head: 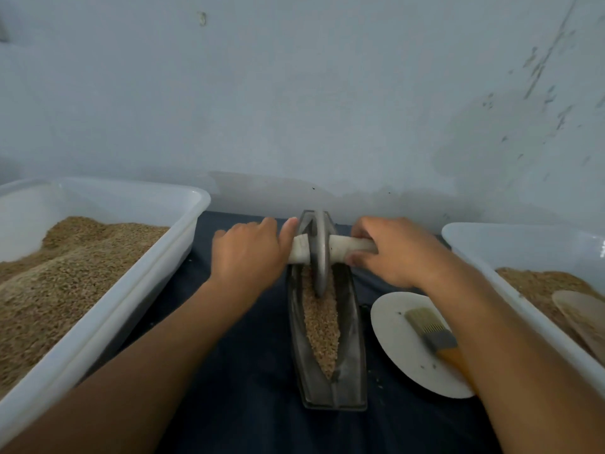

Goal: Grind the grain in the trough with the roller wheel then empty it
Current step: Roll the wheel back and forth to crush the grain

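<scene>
Along the middle of a dark blue cloth (242,371) lies a long, boat-shaped metal trough (352,322), its far end almost touching the pale blue wall (294,93). Tan grain (320,332) fills the channel of the trough from about its middle to its near tip. Standing upright in the far half of the trough is the grey disc of the roller wheel (320,253), its lower edge sunk into the grain. A pale wooden axle (347,245) runs crosswise through the wheel and sticks out on both sides of the trough.

Left of the trough, the left hand (248,253) lies over the left end of the axle, fingers curled over it and the thumb stretched toward the wheel. Right of the trough, the right hand (396,250) grips the right end of the axle, fingers wrapped over the top and the thumb tucked beneath.

Farther left of the trough sits a large white plastic tub (108,309) heaped with brown grain. Just right of the trough's near half lies a white plate (399,335), and on it rests a flat brush (429,329) with pale bristles and an orange handle, partly hidden by the right forearm. Beyond the plate, well right of the trough, stands a second white tub (510,253) holding more grain and a pale scoop (582,316).
</scene>
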Available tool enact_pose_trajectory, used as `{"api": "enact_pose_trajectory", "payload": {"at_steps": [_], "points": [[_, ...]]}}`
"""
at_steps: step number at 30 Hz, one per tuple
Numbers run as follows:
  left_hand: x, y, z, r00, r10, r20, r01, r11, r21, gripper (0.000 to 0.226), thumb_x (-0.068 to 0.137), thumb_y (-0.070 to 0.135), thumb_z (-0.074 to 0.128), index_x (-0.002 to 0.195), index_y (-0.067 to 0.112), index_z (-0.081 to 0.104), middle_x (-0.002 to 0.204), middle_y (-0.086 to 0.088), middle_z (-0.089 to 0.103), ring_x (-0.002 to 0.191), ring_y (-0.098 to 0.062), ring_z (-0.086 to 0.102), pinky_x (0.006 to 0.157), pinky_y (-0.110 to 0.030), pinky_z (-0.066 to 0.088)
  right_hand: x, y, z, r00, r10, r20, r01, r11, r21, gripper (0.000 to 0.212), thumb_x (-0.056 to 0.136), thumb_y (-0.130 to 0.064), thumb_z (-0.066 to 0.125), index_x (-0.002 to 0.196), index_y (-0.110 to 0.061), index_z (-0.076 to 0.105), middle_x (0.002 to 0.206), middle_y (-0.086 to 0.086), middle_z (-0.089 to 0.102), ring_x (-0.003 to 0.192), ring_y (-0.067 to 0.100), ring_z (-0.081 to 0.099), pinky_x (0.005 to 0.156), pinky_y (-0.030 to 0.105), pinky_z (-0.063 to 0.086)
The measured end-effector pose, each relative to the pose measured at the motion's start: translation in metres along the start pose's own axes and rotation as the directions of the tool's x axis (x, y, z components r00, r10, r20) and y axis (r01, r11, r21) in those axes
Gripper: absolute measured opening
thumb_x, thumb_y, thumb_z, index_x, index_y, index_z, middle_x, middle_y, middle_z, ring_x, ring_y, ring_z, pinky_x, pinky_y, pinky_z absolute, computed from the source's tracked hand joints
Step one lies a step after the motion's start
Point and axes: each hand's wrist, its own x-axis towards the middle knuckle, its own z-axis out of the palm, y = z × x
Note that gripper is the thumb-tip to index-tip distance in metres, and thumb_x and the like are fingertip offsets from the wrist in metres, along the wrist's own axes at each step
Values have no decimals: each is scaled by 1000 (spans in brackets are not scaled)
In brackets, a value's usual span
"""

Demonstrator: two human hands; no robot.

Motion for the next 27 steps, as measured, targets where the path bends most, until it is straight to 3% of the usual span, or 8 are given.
{"api": "enact_pose_trajectory", "payload": {"at_steps": [3,6,12,17,20,22,24,27], "points": [[-1,-4,4,994,98,-50,-102,991,-91,38,100,52,26,91,24,50,85,-1,58,82,-25,56,75,-45,46,4,-1,11,992,0,-127,1,1000,4,36,93,-52,59,121,-31,52,114,-2,65,98,23,61,79,43,53],[-2,-4,-1,998,64,5,-63,989,-132,46,98,53,16,97,22,50,92,-2,57,86,-23,54,80,-44,46,6,-3,15,986,-34,-162,29,999,-33,36,94,-52,57,122,-29,50,114,-3,64,96,22,61,76,41,53],[-2,7,-24,952,46,303,-77,993,92,42,93,41,16,85,20,51,77,-2,50,65,-20,45,59,-35,33,-7,-6,-15,991,-27,131,36,997,-68,37,77,-53,75,88,-33,47,89,-10,56,76,11,51,57,31,36],[-12,17,-54,839,76,539,-185,971,152,32,97,37,24,72,25,42,79,0,51,75,-21,51,69,-39,39,-25,-17,-37,934,-126,336,174,978,-118,43,66,-55,81,85,-31,50,85,-10,58,75,11,55,56,32,39],[-13,21,-59,825,102,556,-216,966,144,33,95,40,23,74,25,43,81,0,52,75,-20,50,68,-38,36,-28,-18,-42,900,-149,409,190,980,-59,46,67,-53,82,100,-36,56,93,-14,61,82,9,59,67,33,49],[-13,22,-59,822,73,564,-178,975,132,35,95,42,22,75,24,45,81,0,52,75,-19,50,69,-38,36,-26,-15,-41,899,-137,416,169,985,-41,41,69,-53,82,95,-37,54,90,-15,59,80,6,57,62,29,43],[-10,19,-55,831,11,556,-85,991,108,40,94,46,20,76,24,47,79,-1,51,72,-19,49,68,-37,35,-22,-10,-37,917,-115,381,140,989,-37,38,72,-54,79,83,-37,48,86,-15,56,75,5,55,57,28,37],[-5,14,-40,888,-63,456,40,997,60,50,93,53,16,76,22,51,75,-2,51,65,-18,47,58,-32,29,-13,-4,-24,962,-80,262,81,997,6,31,78,-53,74,88,-37,50,92,-16,58,81,8,56,59,29,40]]}}
